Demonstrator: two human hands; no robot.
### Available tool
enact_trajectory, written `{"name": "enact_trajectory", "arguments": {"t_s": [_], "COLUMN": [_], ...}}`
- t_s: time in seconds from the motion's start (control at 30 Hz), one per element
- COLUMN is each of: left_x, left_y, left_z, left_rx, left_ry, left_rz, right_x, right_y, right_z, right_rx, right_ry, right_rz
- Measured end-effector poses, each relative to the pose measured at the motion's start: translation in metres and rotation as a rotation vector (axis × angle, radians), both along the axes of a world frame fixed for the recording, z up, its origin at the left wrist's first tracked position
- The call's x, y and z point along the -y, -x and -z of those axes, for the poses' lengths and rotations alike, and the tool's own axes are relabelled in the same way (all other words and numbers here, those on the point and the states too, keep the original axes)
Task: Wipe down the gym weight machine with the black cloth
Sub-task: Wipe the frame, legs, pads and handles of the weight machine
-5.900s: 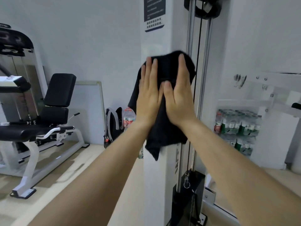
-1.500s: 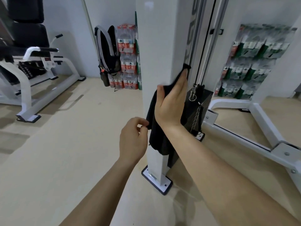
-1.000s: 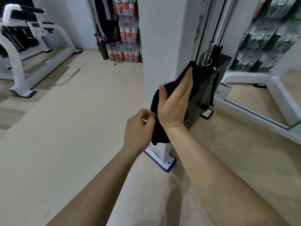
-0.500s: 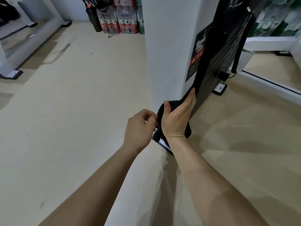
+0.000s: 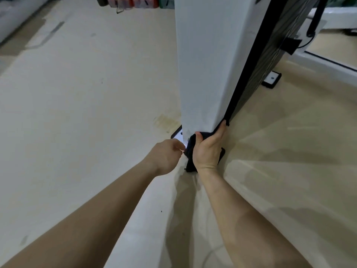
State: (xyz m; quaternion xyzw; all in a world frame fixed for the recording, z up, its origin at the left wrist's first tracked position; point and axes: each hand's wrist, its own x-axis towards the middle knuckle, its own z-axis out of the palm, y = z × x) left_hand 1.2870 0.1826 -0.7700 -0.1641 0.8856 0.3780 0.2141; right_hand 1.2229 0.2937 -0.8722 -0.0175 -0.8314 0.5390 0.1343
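As my right hand (image 5: 207, 149) presses the cloth (image 5: 190, 149) against the post (image 5: 204, 64) at its foot, fingers straight, my left hand (image 5: 166, 157) pinches the cloth's edge; this face seems nearly finished; the stack (image 5: 270, 45) likely remains.

No legible text, brand or number anywhere. Red and green labels on bottle packs (image 5: 143, 0) at 12 o'clock: too blurred and cut off by frame edge to read. White machine post (image 5: 202, 64) toward 1 o'clock: plain surface.
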Motion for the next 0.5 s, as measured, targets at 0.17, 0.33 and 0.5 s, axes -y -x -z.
{"name": "enact_trajectory", "arguments": {"t_s": [0.17,0.33,0.5], "left_x": [0.010,0.012,0.010], "left_y": [-0.014,-0.021,-0.008], "left_z": [0.032,0.032,-0.008], "left_rx": [-0.034,-0.046,-0.177], "left_ry": [-0.082,-0.039,-0.002], "left_rz": [-0.200,-0.203,-0.251], "right_x": [0.000,-0.004,-0.002], "right_y": [-0.021,-0.020,-0.008], "right_z": [0.048,0.036,-0.039], "right_rx": [0.065,0.121,0.067], "right_ry": [-0.128,-0.188,-0.181], "right_rz": [0.061,0.044,0.108]}}
